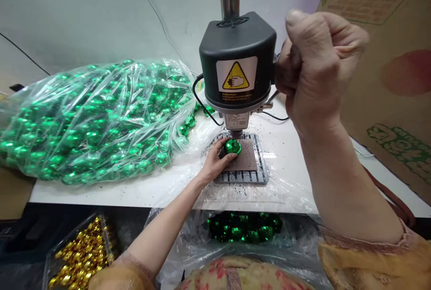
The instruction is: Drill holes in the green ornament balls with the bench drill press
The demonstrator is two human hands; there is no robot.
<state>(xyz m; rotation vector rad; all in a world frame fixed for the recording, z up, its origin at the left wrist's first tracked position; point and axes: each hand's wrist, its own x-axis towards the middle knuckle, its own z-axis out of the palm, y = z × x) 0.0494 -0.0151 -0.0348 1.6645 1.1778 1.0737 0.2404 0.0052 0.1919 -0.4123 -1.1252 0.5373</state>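
Note:
My left hand (216,160) is closed round a shiny green faceted ball (233,146), thumb and fingers on its sides. The ball sits under the spindle tip of a small black drill press (235,56), over a brown board (247,157) on the slotted metal base (240,177). Raised at the right side of the machine's head, my right hand (313,61) is clenched round the press handle, which the fingers mostly hide. A yellow hand-warning label (236,74) faces me on the black housing.
A big clear bag of green faceted balls (101,119) covers the table's left side. Gold balls (82,254) fill a clear bin at lower left. More green balls (244,227) lie in plastic at my lap. A cardboard box (387,101) stands at right. Dark scraps litter the white table (117,193).

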